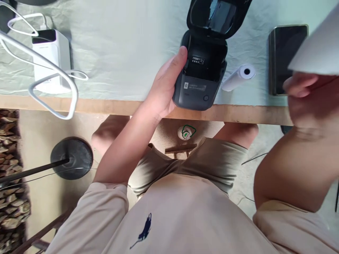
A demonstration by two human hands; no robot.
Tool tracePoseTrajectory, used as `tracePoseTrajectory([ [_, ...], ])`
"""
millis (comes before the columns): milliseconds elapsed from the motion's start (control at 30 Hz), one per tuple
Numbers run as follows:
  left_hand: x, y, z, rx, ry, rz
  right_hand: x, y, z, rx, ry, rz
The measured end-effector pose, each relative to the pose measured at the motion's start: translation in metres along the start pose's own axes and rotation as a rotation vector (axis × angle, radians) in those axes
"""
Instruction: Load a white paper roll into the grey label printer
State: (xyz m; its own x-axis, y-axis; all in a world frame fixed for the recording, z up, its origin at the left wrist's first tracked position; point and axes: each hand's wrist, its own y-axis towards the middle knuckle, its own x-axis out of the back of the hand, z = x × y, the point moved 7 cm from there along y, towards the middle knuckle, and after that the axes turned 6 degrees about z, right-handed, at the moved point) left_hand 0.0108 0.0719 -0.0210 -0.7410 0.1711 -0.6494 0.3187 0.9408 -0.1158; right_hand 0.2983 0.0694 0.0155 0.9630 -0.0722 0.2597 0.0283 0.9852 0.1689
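Note:
My left hand (168, 83) grips a dark grey portable label printer (194, 88) by its left side, over the table's front edge. The printer's lid (217, 17) is swung up, and its black paper bay (202, 65) shows a small printed label and no roll inside. To the right of the printer a white paper roll (237, 77) lies on its side. At the right edge my right hand (307, 91) is closed on a white piece of paper (321, 49), raised close to the camera and partly out of view.
A phone (286, 58) lies at the right, partly behind the paper. A white charger (51, 60) with a looped white cable (71, 95) stands on the left of the cloth-covered table (116, 46). Below are a round black stand base (71, 158) and stacked firewood (12, 169).

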Motion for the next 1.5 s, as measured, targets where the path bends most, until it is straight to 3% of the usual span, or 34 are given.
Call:
tracePoseTrajectory([
  [133,0.0,0.0,0.0,-0.02,-0.005,0.046,-0.013,-0.022,-0.005,0.179,0.204,-0.164],
  [267,0.0,-0.001,0.001,-0.013,0.003,0.059,-0.021,-0.027,0.007,0.27,0.019,-0.123],
  [400,0.002,-0.002,0.003,0.024,-0.005,-0.028,-0.014,-0.007,0.015,0.451,-0.237,-0.07],
  [467,0.002,-0.002,0.002,0.0,-0.001,-0.052,-0.015,0.006,0.008,0.433,-0.442,-0.076],
  [533,-0.001,-0.002,0.0,-0.04,0.014,-0.03,-0.019,0.018,-0.005,0.312,-0.633,-0.054],
  [633,-0.005,-0.002,-0.002,-0.073,0.024,0.026,-0.033,0.017,-0.014,0.205,-0.719,-0.001],
  [867,-0.004,-0.002,-0.002,-0.058,0.042,-0.02,-0.081,-0.02,-0.009,0.176,-0.715,0.067],
  [1000,0.002,-0.005,0.001,0.0,0.077,-0.092,-0.097,-0.026,-0.013,0.151,-0.713,0.044],
  [1100,0.0,-0.006,0.0,-0.02,0.083,-0.072,-0.097,-0.025,-0.016,0.103,-0.777,-0.099],
  [1167,-0.001,-0.006,-0.002,-0.04,0.072,-0.054,-0.097,-0.026,-0.013,0.153,-0.804,-0.173],
  [1267,-0.001,-0.005,-0.001,-0.026,0.073,-0.062,-0.099,-0.029,-0.013,0.267,-0.658,-0.166],
  [1400,-0.004,-0.004,-0.001,-0.027,0.035,-0.023,-0.093,-0.03,-0.02,0.276,-0.373,-0.159],
  [1500,-0.007,-0.003,-0.002,-0.065,0.004,0.017,-0.088,-0.031,-0.001,0.402,-0.24,-0.137],
])
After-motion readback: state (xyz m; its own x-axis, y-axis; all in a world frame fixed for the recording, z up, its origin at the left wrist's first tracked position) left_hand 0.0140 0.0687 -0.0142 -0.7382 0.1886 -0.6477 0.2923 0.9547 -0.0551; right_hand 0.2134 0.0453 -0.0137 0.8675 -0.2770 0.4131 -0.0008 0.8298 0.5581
